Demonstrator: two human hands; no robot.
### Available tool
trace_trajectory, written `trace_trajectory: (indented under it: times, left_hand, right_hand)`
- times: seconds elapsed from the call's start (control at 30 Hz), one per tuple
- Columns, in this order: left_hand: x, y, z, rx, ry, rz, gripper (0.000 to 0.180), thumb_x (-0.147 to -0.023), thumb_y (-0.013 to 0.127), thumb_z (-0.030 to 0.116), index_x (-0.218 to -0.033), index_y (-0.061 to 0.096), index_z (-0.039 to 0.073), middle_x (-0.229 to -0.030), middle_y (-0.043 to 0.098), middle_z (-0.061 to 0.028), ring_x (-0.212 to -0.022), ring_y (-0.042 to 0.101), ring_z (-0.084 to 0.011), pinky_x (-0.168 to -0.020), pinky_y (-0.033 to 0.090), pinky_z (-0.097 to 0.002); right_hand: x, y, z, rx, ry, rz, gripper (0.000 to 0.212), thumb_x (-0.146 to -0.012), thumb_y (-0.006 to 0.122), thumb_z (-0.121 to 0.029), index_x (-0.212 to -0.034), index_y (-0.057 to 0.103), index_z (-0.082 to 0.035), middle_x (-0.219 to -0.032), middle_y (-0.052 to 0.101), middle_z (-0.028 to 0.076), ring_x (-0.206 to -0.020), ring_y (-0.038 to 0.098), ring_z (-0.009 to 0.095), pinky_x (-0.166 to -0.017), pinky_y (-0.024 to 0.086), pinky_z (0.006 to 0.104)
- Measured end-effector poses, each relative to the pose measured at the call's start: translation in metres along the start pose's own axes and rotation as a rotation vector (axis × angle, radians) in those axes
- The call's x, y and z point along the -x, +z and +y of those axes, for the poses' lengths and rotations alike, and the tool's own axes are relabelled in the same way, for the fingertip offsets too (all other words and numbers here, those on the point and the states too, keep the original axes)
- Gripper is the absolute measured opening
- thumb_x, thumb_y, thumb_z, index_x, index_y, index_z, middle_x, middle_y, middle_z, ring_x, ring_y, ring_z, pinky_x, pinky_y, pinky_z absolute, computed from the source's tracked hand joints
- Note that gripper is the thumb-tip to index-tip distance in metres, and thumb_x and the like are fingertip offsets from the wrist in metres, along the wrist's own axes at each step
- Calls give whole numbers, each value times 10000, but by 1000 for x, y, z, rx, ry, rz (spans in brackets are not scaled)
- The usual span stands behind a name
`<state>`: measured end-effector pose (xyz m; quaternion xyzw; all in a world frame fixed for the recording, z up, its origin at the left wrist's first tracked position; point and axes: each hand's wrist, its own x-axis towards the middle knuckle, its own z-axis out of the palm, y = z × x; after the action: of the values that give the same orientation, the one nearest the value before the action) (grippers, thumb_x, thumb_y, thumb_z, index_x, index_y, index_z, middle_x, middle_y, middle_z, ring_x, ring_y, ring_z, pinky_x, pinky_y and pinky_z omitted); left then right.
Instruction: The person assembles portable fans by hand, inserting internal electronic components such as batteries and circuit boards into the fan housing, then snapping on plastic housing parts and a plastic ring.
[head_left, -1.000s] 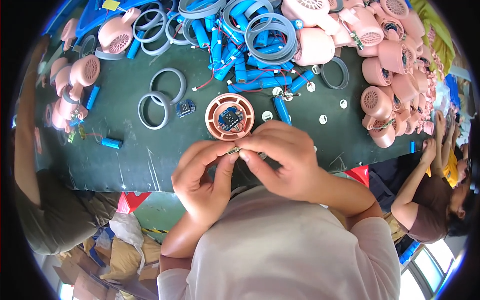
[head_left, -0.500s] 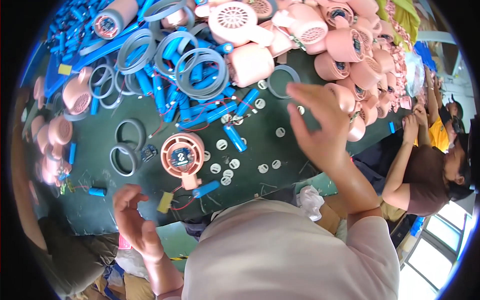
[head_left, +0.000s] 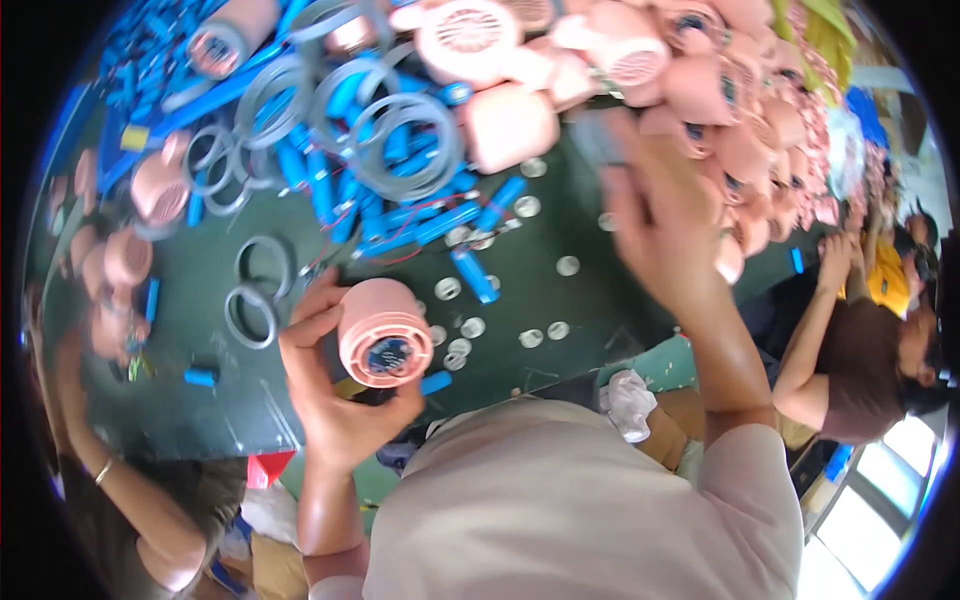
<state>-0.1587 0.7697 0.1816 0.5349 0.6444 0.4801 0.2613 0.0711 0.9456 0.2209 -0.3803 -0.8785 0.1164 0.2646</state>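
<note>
My left hand [head_left: 335,405] is wrapped round a pink cylindrical fan housing [head_left: 372,310], tilted so that its open end, with a blue circuit board [head_left: 389,354] inside, faces me. Partly hidden behind that hand, a blue battery cell [head_left: 436,382] lies on the table. At the right, my right hand [head_left: 665,215] is blurred by motion, its fingers closed at a grey ring [head_left: 597,137] that is smeared too. The ring seems raised from the table beside the heap of pink fan housings [head_left: 700,90].
Grey rings [head_left: 405,150] lie on a pile of blue battery cells [head_left: 370,215]. Two more rings [head_left: 252,316] rest left of centre. Small white discs [head_left: 472,327] are scattered over the dark green table [head_left: 540,385]. Co-workers sit at the left and right, one arm [head_left: 130,490] reaching in.
My left hand has taken hold of the pink housing, lifting and tilting it off the table. My right hand has moved onto the grey ring, which has shifted up and to the right.
</note>
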Motion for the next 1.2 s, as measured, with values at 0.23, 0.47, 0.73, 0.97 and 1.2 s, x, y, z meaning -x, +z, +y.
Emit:
trace_trajectory:
  times: [0.23,0.47,0.73,0.97,1.2]
  left_hand:
    - [-5,15,25,579,-216,48,840,-657,647,-126,-1399,285,28,-1280,471,-160,-1154,528,-238,-906,477,-310]
    - [4,11,29,1006,-319,65,997,-626,815,-33,-1435,236,35,-1326,479,-152,-1169,531,-242,-913,500,-344]
    - [9,12,29,1066,-294,114,1070,-565,886,39,-1412,232,49,-1324,477,-176,-1198,514,-279,-964,491,-405]
    - [10,12,26,1058,-280,96,1082,-541,900,55,-1405,247,57,-1317,484,-179,-1214,501,-283,-975,485,-415]
    - [10,14,28,1071,-317,112,1050,-550,900,71,-1390,270,56,-1301,497,-176,-1193,518,-276,-975,486,-415]
  right_hand:
    - [-3,9,-81,-905,77,-171,272,-905,580,-123,-1106,593,60,-936,598,137,-578,585,128,-530,433,211]
    - [-19,56,-98,-775,-388,287,306,-674,756,-58,-961,676,13,-719,583,72,-547,486,189,-479,377,276]
    - [-19,51,-97,-844,-457,180,301,-782,694,-54,-1045,612,66,-802,554,75,-638,498,164,-552,401,268]
    - [-24,45,-97,-884,-452,85,289,-778,698,-45,-1026,616,78,-765,532,72,-630,494,157,-546,399,259]
    - [-25,45,-94,-882,-428,39,289,-748,724,-35,-999,631,74,-726,520,75,-577,474,162,-507,389,265]
